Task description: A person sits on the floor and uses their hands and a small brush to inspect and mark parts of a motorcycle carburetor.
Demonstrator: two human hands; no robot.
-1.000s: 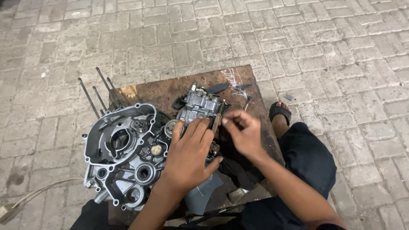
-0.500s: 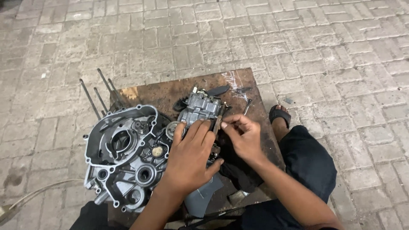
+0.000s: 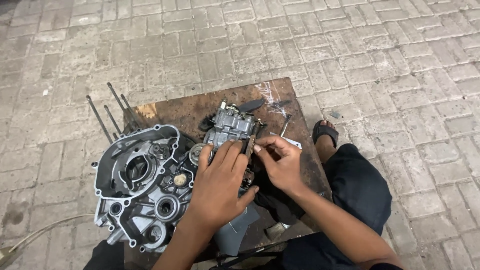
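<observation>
Fingertips of the right hand (image 3: pixel 281 162) pinch together on a thin brown tool (image 3: pixel 251 139) set against the side of a small grey metal assembly (image 3: pixel 231 127). The left hand (image 3: pixel 220 185) lies flat on that assembly, fingers spread and pressing down rather than gripping. It sits on a worn brown board (image 3: pixel 190 110) laid on brick paving, just beside a large open engine case (image 3: pixel 140 185) with long studs. A sandalled foot (image 3: pixel 325 132) rests at the board's right edge.
</observation>
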